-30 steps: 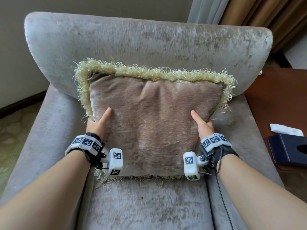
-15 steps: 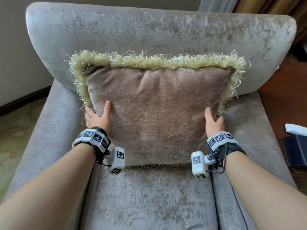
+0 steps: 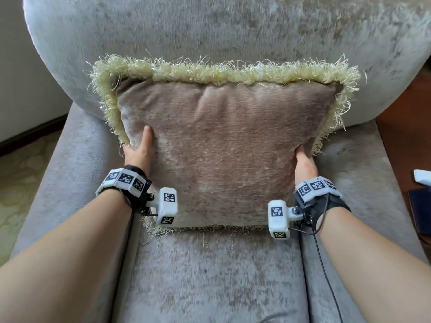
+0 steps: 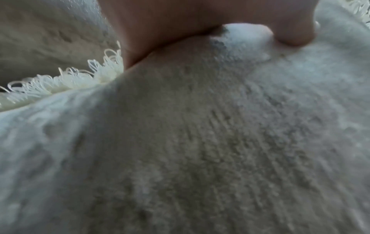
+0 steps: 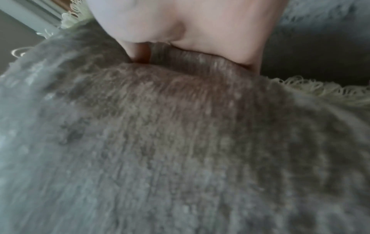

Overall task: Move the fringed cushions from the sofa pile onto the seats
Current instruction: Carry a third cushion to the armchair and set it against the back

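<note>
Fingers of both hands are mostly hidden behind the cushion (image 3: 224, 155), so how they lie at its back cannot be told. Only the thumbs show on the front. On the left hand (image 3: 137, 152) the thumb lies straight up the brown face, just inside the left fringe (image 3: 109, 113). The left wrist view shows this thumb dented into the plush, with the edge of the cushion bunched between it and the palm. On the right hand (image 3: 305, 164) the thumb presses into the face near the lower right edge. The right wrist view shows a fold of the fabric squeezed between that thumb and the rest of the hand. So each hand pinches 1 side edge of the cushion.

That cushion stands nearly upright on the seat (image 3: 210, 276) of a grey armchair. Its bottom fringe touches the seat, and its top leans against the backrest (image 3: 221, 26). Pale yellow fringe runs along the top and both sides. Both wrists wear bands with black-and-white markers, each carrying a small white camera block (image 3: 166, 209). A thin black cable (image 3: 326, 271) trails from the right wrist down over the seat. At the far right edge, a white object (image 3: 422, 177) and a dark 1 (image 3: 419, 210) lie on a reddish-brown surface beside the chair.
</note>
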